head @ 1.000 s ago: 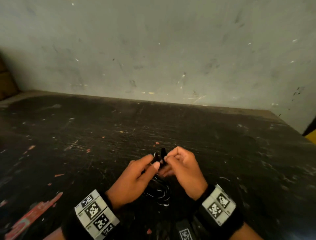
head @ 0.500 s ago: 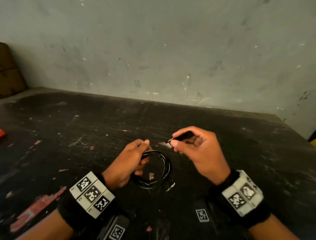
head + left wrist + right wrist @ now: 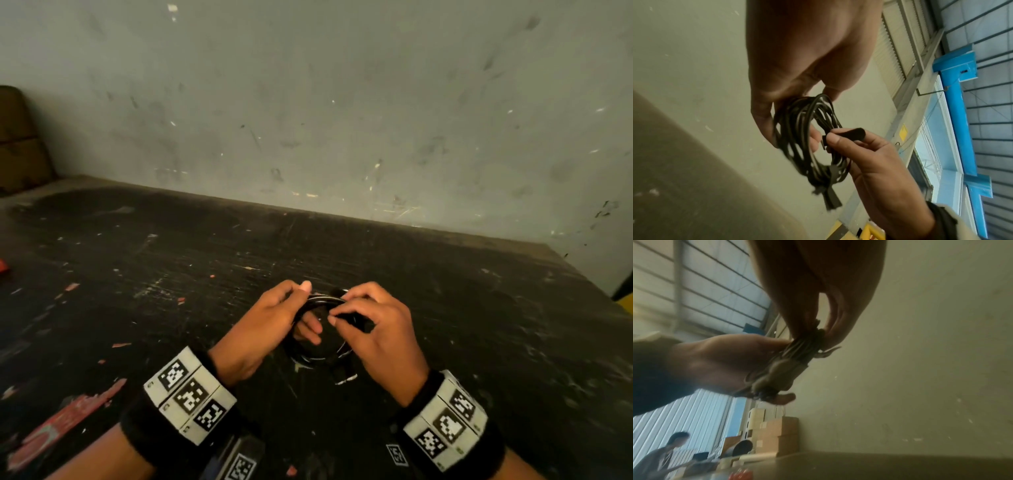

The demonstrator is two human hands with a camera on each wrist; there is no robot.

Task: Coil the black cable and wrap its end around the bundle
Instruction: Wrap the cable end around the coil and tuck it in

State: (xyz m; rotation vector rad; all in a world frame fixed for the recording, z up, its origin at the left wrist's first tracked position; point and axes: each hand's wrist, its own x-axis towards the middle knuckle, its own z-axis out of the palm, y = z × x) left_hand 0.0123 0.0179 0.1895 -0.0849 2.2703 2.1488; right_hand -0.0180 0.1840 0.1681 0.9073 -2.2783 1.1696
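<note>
The black cable (image 3: 317, 356) is wound into a small coil held above the dark table (image 3: 171, 274). My left hand (image 3: 301, 308) grips the coil's left side, thumb on top and fingers through the loop. My right hand (image 3: 342, 308) pinches the cable's black end (image 3: 851, 132) against the coil's upper right. In the left wrist view the coil (image 3: 807, 129) has several loose loops, and a connector (image 3: 831, 200) hangs from its bottom. In the right wrist view my right hand (image 3: 812, 327) pinches the bundled strands (image 3: 801, 352), with my left hand (image 3: 781, 369) wrapped round them.
A scuffed grey wall (image 3: 342, 120) stands close behind the table. A brown box (image 3: 20, 144) sits at the far left, with a small red object (image 3: 2, 265) at the left edge. Cardboard boxes (image 3: 777, 434) and a seated person (image 3: 663, 456) show far off.
My right hand, which had drawn the cable's end out to the right, has come back in to the coil. My left hand keeps its grip on the loops.
</note>
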